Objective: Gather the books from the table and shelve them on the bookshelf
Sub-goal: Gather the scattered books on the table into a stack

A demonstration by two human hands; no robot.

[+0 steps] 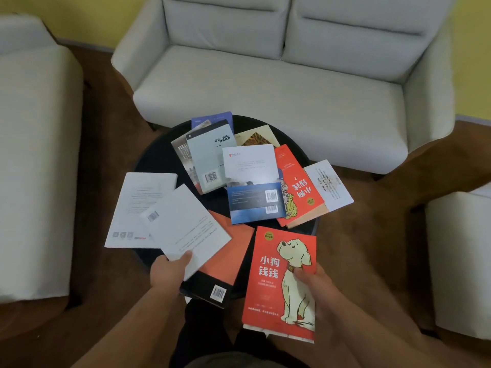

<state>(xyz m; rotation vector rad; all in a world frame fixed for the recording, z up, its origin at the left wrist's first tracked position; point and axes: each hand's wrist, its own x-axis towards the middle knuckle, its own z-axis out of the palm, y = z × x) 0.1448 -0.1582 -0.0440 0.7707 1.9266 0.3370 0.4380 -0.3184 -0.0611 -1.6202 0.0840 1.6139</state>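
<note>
Red glossy paperback (279,264), dog cover, held in right grip (317,286) — thumb pressed on cover, book off edge of round black worktop (154,160), probably first of stack. White matte book (186,224): near corner pinched by left grip (168,270), thumb on top, ready to lift. Beyond both grips — other books (249,166) lie flat, thin, overlapping. Bookshelf not in view.

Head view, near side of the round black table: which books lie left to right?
Flat white paperback → tilted white paperback gripped by the left hand → orange-and-black paperback → red dog-cover paperback held by the right hand.
</note>
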